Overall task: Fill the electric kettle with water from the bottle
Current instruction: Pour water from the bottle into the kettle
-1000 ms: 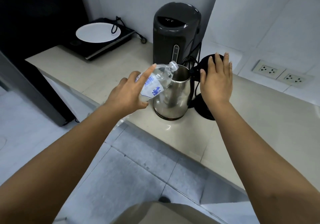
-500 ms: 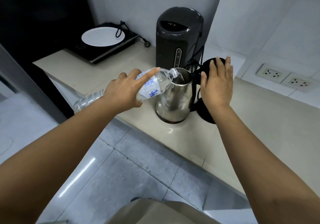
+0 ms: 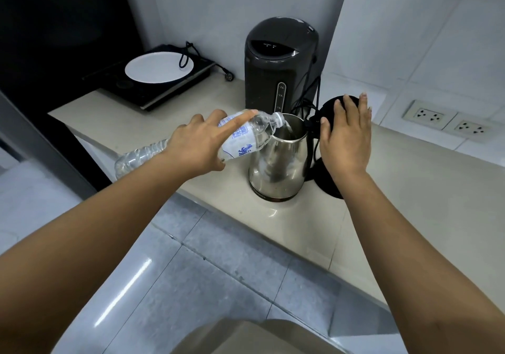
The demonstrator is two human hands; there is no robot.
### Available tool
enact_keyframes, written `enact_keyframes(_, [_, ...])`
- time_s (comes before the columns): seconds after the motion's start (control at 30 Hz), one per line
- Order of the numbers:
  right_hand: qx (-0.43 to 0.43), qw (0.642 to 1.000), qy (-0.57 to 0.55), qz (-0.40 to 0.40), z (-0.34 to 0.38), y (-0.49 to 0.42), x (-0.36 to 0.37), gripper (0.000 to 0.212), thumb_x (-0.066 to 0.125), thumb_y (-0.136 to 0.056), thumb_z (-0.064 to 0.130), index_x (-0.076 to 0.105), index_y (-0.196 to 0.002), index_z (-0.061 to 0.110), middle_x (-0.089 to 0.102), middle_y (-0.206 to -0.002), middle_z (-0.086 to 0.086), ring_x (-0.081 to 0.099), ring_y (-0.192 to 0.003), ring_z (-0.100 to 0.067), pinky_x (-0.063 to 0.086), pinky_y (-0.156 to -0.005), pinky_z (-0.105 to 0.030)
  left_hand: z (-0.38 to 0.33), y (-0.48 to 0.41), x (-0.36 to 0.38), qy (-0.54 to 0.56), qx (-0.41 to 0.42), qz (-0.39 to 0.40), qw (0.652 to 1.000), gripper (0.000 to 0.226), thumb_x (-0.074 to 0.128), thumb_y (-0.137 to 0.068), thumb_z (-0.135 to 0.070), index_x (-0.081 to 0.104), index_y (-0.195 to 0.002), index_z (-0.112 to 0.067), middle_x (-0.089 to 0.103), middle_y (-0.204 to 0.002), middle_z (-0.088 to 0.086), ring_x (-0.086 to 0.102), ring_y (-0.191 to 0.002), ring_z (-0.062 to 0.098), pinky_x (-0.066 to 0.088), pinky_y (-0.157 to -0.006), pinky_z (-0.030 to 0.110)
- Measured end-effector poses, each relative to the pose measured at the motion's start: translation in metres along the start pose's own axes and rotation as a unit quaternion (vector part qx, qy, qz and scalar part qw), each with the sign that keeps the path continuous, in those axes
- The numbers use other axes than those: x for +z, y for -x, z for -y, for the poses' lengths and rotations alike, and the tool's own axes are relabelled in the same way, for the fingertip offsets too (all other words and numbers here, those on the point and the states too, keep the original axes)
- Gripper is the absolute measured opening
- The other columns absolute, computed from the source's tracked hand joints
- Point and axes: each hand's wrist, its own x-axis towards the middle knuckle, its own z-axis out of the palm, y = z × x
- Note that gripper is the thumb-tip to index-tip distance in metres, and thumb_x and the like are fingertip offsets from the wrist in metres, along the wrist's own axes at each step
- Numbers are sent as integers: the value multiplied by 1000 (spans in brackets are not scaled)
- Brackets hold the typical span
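Observation:
A steel electric kettle stands on the beige counter, its black lid swung open to the right. My left hand grips a clear plastic water bottle with a blue-printed label, tipped almost level. The bottle's neck rests over the kettle's rim and water runs into the kettle. My right hand lies flat with fingers spread against the open lid and the kettle's handle side, holding nothing.
A tall dark hot-water dispenser stands right behind the kettle, with black cables beside it. An induction hob with a white plate sits at the back left. Two wall sockets are at the right. The counter's front edge drops to a tiled floor.
The bottle has tipped further, from neck-up to nearly level, and its mouth has reached the kettle's rim with water now flowing. My right hand has stayed on the lid.

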Motion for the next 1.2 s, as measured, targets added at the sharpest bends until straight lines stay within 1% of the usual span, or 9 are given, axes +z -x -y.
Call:
enact_keyframes(0.23, [-3, 1000, 9, -6, -1, 1, 0, 51, 34, -102, 32, 44, -141, 2, 36, -153, -11, 11, -150, -29, 4, -123, -38, 0, -2, -2, -2, 6, 2, 1000, 121, 80, -70, -37, -14, -143, -58, 39, -136, 2, 49, -106, 33, 51, -74, 44])
enact_keyframes(0.6, [-4, 1000, 8, -10, 0, 2, 1, 50, 34, -102, 31, 44, -141, 2, 37, -153, -11, 12, -149, -29, 5, -123, -39, -1, -1, -2, 5, 0, 1, 1000, 121, 81, -70, -38, -13, -144, -57, 38, -137, 1, 49, -107, 33, 51, -74, 45])
enact_keyframes(0.83, [-1, 1000, 13, -2, 0, 2, 0, 50, 33, -102, 32, 42, -143, 3, 35, -154, -10, 10, -150, -28, 3, -123, -37, 0, 0, -6, 3, -1, -4, 1000, 120, 81, -69, -38, -10, -146, -56, 39, -137, 2, 49, -107, 33, 50, -73, 44])
enact_keyframes(1.0, [1, 1000, 10, -4, 0, 2, 1, 50, 33, -102, 32, 43, -142, 3, 36, -153, -11, 12, -149, -29, 7, -123, -40, 1, 1, -7, 5, -4, -2, 1000, 120, 81, -69, -38, -10, -145, -57, 39, -137, 1, 49, -107, 33, 50, -73, 45])
enact_keyframes(1.2, [1, 1000, 13, -7, 0, 2, 2, 50, 33, -102, 32, 44, -141, 3, 37, -152, -10, 13, -149, -29, 9, -123, -41, 3, 2, -8, 8, -6, 4, 1000, 120, 81, -70, -38, -11, -145, -57, 38, -137, 0, 48, -109, 32, 50, -74, 44])
